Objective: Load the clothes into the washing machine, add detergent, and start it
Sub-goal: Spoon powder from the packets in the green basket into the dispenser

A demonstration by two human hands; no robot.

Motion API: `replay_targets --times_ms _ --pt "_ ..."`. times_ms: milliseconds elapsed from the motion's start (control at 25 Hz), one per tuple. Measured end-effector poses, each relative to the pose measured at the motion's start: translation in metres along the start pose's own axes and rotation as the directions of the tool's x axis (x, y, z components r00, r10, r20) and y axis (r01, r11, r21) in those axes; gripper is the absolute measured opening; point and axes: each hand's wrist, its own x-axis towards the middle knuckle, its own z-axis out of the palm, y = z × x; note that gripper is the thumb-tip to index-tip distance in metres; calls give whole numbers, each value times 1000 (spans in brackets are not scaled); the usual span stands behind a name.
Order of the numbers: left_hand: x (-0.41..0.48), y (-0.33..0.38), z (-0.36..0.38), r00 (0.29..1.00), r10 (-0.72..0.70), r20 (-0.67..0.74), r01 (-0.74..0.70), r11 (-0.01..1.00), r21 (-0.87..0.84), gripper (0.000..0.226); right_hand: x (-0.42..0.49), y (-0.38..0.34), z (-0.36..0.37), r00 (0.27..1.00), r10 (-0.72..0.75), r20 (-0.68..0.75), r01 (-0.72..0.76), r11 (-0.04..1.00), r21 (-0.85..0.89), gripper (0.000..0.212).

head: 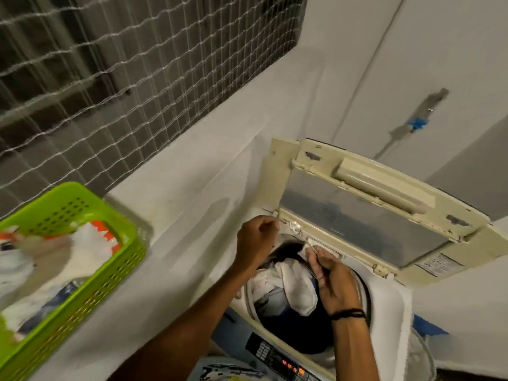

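Note:
The top-loading washing machine point(384, 292) stands at the lower right with its lid point(357, 215) raised. Its drum holds clothes: a white garment point(294, 281) on top of dark and blue ones. My left hand point(257, 239) hovers at the drum's far-left rim with its fingertips pinched. Over the drum's right side, my right hand point(334, 284) points its fingers at the back rim. A small clear glossy packet point(297, 229) seems to stretch between the two hands; it is blurred. The control panel point(280, 358) with lit orange indicators runs along the front edge.
A green perforated basket point(90, 273) sits on the white ledge at the left and holds white and orange packets point(93, 237). Netting covers a dark window above. A white wall with a pipe and blue tape point(417, 123) rises behind the machine.

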Motion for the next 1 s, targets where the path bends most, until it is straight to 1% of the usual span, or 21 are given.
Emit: replay_targets --times_ms 80,160,240,320,360,400,440,520,560,600,640,680,760,800,840,880,920,1000 --pt "-23 22 -45 993 72 -92 -77 996 -54 10 -20 5 36 991 48 125 -38 996 -79 28" --pt "-50 49 -89 964 174 -202 -186 982 -44 11 -42 6 73 963 106 249 -63 983 -175 27" --pt "-82 75 -135 908 255 -333 -279 960 -25 13 -67 9 112 912 179 368 -65 951 -301 23" --pt "-112 89 -184 806 330 -491 -323 941 102 14 -91 17 150 851 251 462 -32 902 -431 23" --pt "-125 93 -207 750 360 -555 -303 933 196 15 -101 21 168 815 280 508 0 876 -483 23" --pt "-134 92 -230 705 371 -605 -233 926 297 16 -110 28 185 773 305 556 43 849 -526 23" --pt "-140 87 -252 679 358 -641 -111 913 393 19 -117 35 200 726 323 607 95 827 -554 22" --pt "-148 69 -289 667 287 -687 188 828 528 33 -130 55 227 637 324 700 261 764 -590 19" --pt "-150 59 -302 672 251 -697 276 788 550 40 -136 66 238 599 314 736 359 717 -598 18" --pt "-153 49 -312 667 229 -709 315 776 547 42 -141 78 248 567 313 762 447 660 -604 16" --pt "-155 42 -319 650 223 -726 330 778 535 40 -144 90 258 546 315 776 528 590 -611 13" --pt "-156 36 -323 625 217 -750 341 788 513 33 -147 103 268 533 315 785 622 483 -616 11" --pt "-158 28 -328 576 174 -799 354 828 435 19 -145 125 287 487 341 804 812 163 -560 12" --pt "-158 26 -330 553 137 -822 355 854 381 17 -144 134 295 478 363 800 852 29 -523 13" --pt "-158 25 -331 534 107 -838 351 874 336 17 -142 141 301 489 380 785 856 -38 -515 14" --pt "-159 24 -332 524 87 -847 343 889 303 17 -140 149 306 503 398 767 848 -57 -526 14" --pt "-159 24 -332 520 79 -851 328 901 284 18 -138 155 310 518 425 742 833 -52 -551 14" --pt "-160 24 -330 518 86 -851 291 918 270 18 -140 164 313 519 508 687 809 -32 -588 15"
